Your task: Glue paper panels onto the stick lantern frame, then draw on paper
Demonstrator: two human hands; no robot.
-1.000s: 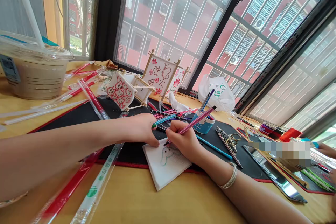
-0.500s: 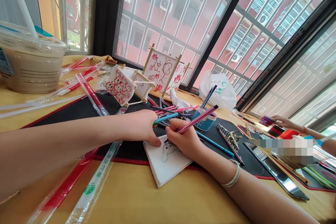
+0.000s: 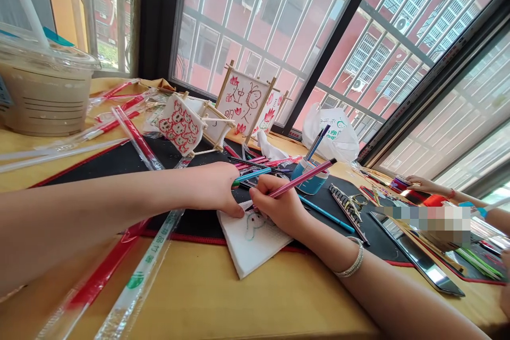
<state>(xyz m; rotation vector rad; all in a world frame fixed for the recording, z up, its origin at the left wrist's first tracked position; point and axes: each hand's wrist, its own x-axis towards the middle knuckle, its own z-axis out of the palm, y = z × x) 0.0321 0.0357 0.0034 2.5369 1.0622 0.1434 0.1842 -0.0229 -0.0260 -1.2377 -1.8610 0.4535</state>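
My right hand [image 3: 279,207] closes its fingers around a pink felt pen [image 3: 303,180], the tip at the white paper pad [image 3: 255,247]; my left hand [image 3: 215,188] curls down onto the pad's edge without gripping.

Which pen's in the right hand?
The pink pen, gripped in the right hand with its tip at the white sheet; the blue pen lies loose on the black mat.

left hand [image 3: 213,188]: 1 | right hand [image 3: 279,207]: 1 | pink marker [image 3: 303,178] in right hand: 1 | white foam sheet [image 3: 255,249] under hands: 1 | pen cup [image 3: 307,183] beyond right hand: 1 | paper lanterns [image 3: 243,103] beyond hands: probably 3
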